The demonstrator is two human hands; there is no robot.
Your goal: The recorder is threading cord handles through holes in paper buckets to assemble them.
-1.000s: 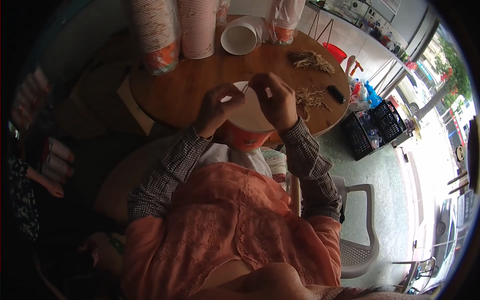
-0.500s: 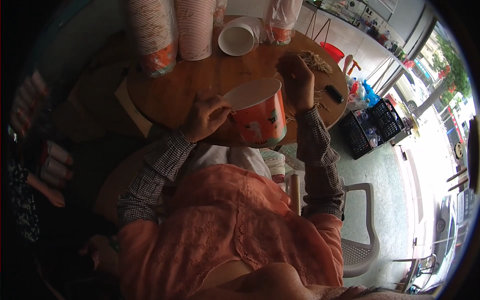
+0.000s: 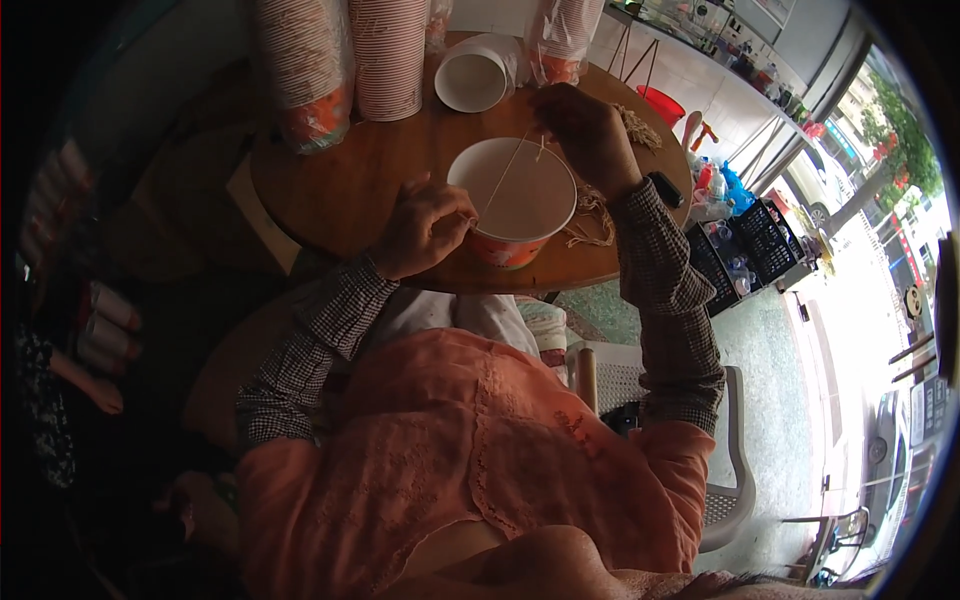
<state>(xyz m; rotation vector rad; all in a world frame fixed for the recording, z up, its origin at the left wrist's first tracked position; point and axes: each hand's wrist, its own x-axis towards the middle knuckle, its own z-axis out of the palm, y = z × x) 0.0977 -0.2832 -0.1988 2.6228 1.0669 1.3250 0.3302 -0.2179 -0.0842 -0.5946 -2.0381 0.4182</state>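
Observation:
A white-lined paper bucket (image 3: 508, 253) with an orange printed outside stands upright near the table's front edge, its mouth tilted toward me. Thin, pale string (image 3: 504, 176) runs taut over that mouth between my two hands. My left hand (image 3: 424, 228) pinches one end at the bucket's left rim, fingers closed. Above the far right rim, my right hand (image 3: 588, 132) is closed on the other part of the string, and a short loose tail hangs by it. Its fingertips are partly dark and hard to make out.
Round wooden table (image 3: 375, 175). Tall wrapped bucket stacks (image 3: 390, 60) stand at the back left, a bucket lying on its side (image 3: 472, 80) at the back. Loose strings (image 3: 592, 218), a string bundle (image 3: 640, 128) and a black object (image 3: 663, 190) lie right. Black crates (image 3: 745, 250) and a white chair (image 3: 738, 440) stand beyond.
The bucket has gone from raised and tilted to standing on the table. My right hand has moved left and up over the rim, and the string is now stretched across the mouth.

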